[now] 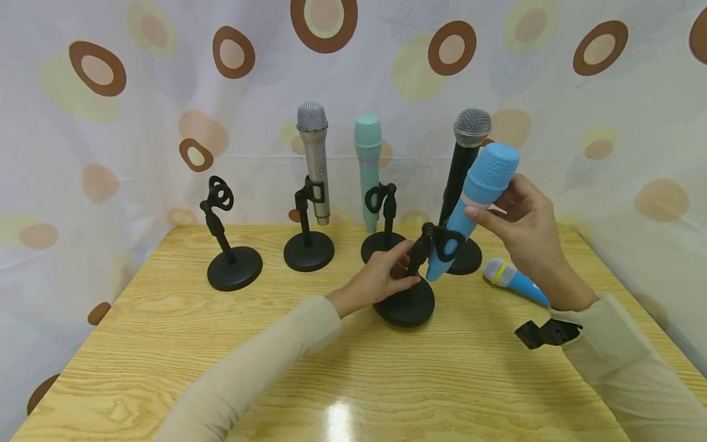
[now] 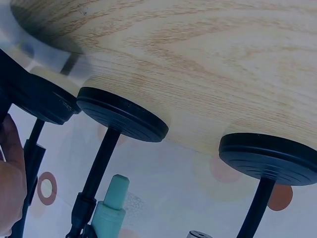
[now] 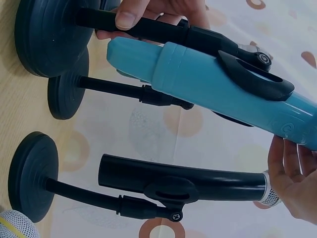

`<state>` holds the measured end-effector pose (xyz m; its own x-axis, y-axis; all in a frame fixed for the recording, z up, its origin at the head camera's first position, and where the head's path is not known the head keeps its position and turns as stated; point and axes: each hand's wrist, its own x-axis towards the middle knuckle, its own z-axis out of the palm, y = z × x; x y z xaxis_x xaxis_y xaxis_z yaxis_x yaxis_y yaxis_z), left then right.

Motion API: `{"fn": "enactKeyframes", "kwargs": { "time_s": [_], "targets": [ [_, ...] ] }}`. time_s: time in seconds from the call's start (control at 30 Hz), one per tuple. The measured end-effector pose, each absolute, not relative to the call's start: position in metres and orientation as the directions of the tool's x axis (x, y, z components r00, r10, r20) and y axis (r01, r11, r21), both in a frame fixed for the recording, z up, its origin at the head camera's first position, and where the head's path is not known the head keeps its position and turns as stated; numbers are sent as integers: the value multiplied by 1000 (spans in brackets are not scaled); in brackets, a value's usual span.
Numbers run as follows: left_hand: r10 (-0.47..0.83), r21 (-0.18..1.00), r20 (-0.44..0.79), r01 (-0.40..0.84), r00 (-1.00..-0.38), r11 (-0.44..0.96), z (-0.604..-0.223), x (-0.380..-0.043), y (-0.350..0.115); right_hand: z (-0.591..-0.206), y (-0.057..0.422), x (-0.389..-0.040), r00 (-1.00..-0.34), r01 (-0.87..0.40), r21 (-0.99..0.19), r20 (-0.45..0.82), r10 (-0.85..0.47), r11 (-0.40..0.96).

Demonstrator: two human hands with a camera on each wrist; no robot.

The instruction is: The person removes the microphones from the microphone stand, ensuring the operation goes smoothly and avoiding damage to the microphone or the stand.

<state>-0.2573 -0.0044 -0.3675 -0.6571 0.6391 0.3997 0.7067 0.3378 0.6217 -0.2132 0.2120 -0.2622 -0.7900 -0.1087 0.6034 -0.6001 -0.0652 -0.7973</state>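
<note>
My right hand (image 1: pixel 527 228) holds a light blue microphone (image 1: pixel 488 175) just below its head, tilted with the head up to the right. The microphone's lower body passes through the ring clip (image 3: pixel 257 79) of a black desk stand (image 1: pixel 407 307). With the left hand (image 1: pixel 381 277) I grip the pole of that stand; the thumb (image 3: pixel 126 20) lies along the pole in the right wrist view. Only part of the left hand's fingers shows at the edge of the left wrist view. Behind the blue microphone, a black microphone (image 1: pixel 459 169) with a silver mesh head leans in another stand.
A silver microphone (image 1: pixel 316 150) and a mint-green microphone (image 1: pixel 368 147) sit in stands at the back. Farther left is a stand (image 1: pixel 234 268) with an empty clip. A blue microphone with a yellow band (image 1: pixel 521 283) lies on the wooden table (image 1: pixel 265 368) at right.
</note>
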Motion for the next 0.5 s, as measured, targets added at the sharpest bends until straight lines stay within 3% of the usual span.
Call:
{"fn": "enactKeyframes", "kwargs": {
  "time_s": [0.5],
  "targets": [
    [644,587,425,735,-636,339,-357,-258,-8,-251,210,-212,-766,-640,-764,643,-10,-76]
  ]
}}
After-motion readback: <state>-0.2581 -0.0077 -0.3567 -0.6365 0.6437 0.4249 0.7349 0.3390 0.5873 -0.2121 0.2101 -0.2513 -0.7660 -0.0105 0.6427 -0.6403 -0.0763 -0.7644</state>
